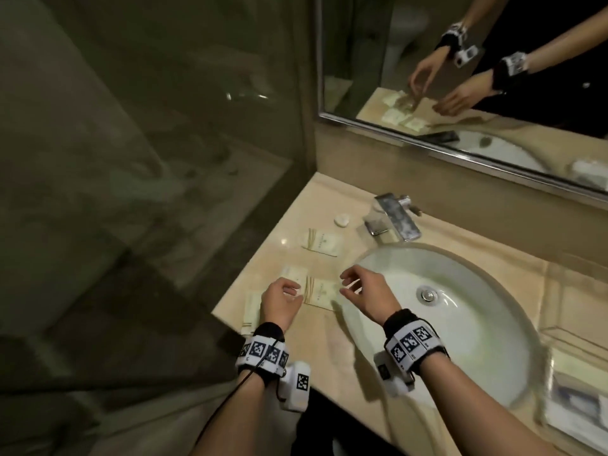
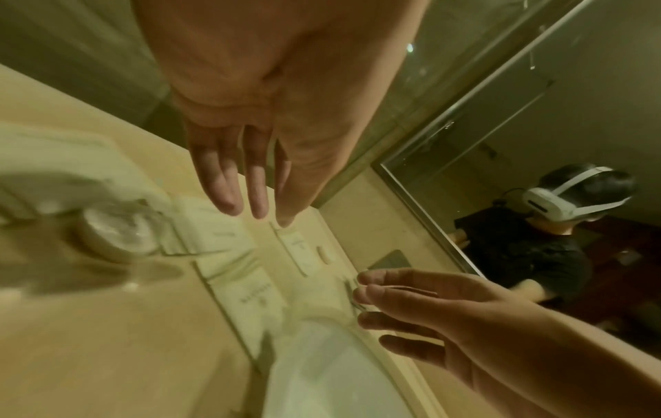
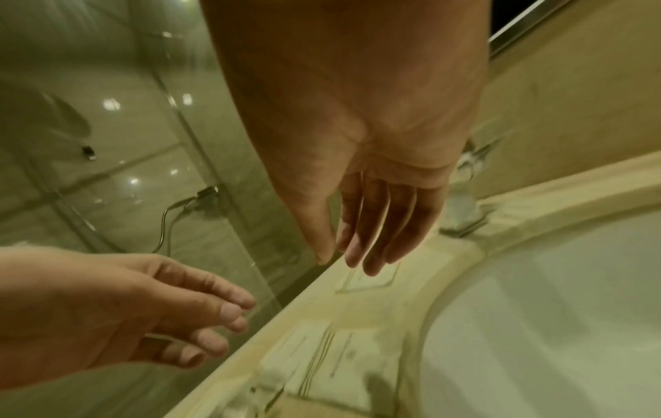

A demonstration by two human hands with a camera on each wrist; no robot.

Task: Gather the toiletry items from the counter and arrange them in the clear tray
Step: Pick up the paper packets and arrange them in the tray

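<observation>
Several cream toiletry packets lie on the beige counter left of the sink. My left hand hovers over one packet with loosely curled fingers and holds nothing. My right hand hangs just above the neighbouring packet, fingers relaxed and empty. Another packet and a small round soap lie farther back; one more packet sits by the counter's left edge. The left wrist view shows my left hand above the packets. In the right wrist view my right hand hovers over a packet.
The white sink basin fills the counter's middle, with a chrome faucet behind it. What looks like the clear tray stands at the far right. A glass shower wall borders the counter's left edge, and a mirror hangs behind.
</observation>
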